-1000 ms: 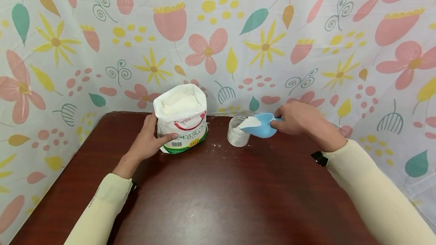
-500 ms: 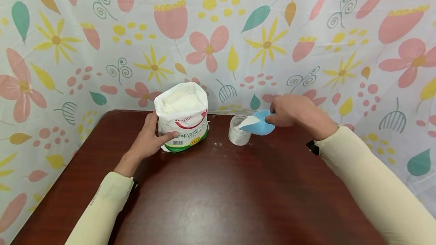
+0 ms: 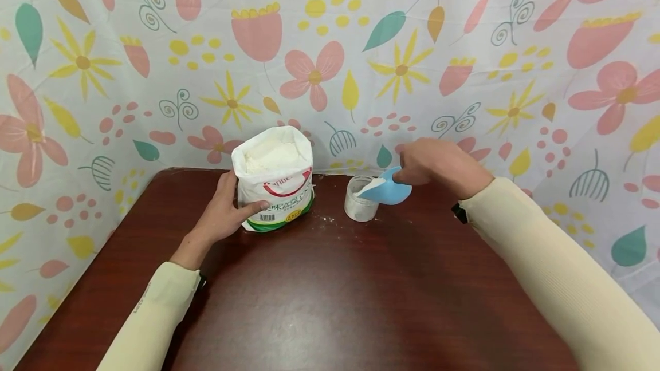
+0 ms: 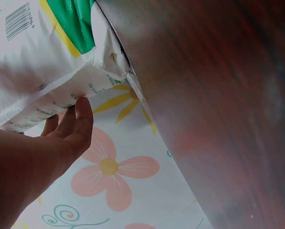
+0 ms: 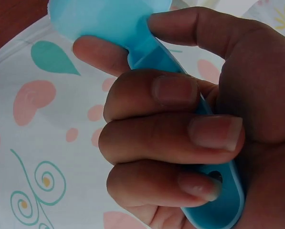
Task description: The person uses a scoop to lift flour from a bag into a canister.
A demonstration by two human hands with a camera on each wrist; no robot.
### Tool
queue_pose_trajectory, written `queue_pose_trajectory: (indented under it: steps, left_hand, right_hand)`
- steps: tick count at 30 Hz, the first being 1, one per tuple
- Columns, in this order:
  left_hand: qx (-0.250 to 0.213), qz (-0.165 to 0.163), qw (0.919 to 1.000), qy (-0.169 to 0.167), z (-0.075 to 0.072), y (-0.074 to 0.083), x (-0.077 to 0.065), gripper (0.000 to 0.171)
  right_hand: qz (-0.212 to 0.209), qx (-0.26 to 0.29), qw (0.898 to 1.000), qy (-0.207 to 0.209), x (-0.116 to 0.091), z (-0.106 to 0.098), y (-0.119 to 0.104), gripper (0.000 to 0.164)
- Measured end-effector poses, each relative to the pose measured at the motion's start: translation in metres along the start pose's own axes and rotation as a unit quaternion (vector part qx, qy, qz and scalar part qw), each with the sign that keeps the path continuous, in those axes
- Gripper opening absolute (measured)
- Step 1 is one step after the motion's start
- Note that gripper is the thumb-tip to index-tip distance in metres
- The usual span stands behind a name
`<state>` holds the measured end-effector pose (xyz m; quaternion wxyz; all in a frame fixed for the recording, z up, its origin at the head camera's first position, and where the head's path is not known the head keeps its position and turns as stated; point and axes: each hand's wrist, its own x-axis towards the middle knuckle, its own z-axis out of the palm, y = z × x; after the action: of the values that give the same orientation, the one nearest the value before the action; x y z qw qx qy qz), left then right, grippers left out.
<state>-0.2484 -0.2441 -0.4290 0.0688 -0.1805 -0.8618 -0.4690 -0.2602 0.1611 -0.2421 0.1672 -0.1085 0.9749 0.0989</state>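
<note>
An open white flour bag point(image 3: 281, 188) with a green and yellow base stands near the back of the table, full of white powder. My left hand point(image 3: 219, 216) holds its left side, thumb on the front; in the left wrist view, the other fingers touch the bag's side panel point(image 4: 47, 102). A clear round jar point(image 3: 359, 209) with white powder inside stands to the right of the bag. My right hand point(image 3: 438, 166) grips a light blue scoop point(image 3: 389, 192), tilted with its lip over the jar's rim and powder in it. Three fingers wrap the scoop's handle point(image 5: 223, 200).
The dark reddish-brown table point(image 3: 309, 302) has specks of spilled powder point(image 3: 327, 219) between bag and jar. Behind it hangs a white curtain point(image 3: 330, 16) printed with flowers and leaves, close to the back edge.
My right hand has moved left and slightly up, tipping the scoop more steeply over the jar; less powder shows in it. The left hand and bag hold still.
</note>
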Motion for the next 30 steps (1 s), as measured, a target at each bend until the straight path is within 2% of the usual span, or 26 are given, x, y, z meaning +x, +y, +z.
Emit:
queue_pose_trajectory:
  steps: [3,7,15,21,25,30]
  left_hand:
    - [-0.007,0.005,1.0000,-0.002,0.001,0.000,0.001,0.099]
    - [-0.007,-0.002,1.0000,-0.002,0.002,0.001,0.002,0.102]
    - [-0.005,0.002,1.0000,0.002,0.001,-0.003,0.001,0.097]
    - [-0.006,0.015,0.9999,0.002,-0.001,-0.001,0.000,0.094]
    - [-0.008,0.017,0.9998,0.000,0.000,-0.001,0.001,0.097]
    - [-0.004,0.000,1.0000,0.001,0.000,-0.002,0.001,0.100]
  right_hand:
    - [0.002,-0.009,1.000,-0.015,0.004,-0.003,-0.002,0.034]
    - [-0.001,-0.012,1.000,-0.026,0.008,-0.006,-0.004,0.031]
    - [0.017,0.025,0.998,-0.054,0.013,-0.014,-0.011,0.024]
    - [0.037,0.030,0.996,-0.074,0.016,-0.023,-0.016,0.028]
    - [0.038,0.028,0.994,-0.098,0.019,-0.028,-0.018,0.023]
    - [0.030,0.019,0.992,-0.120,0.022,-0.033,-0.020,0.034]
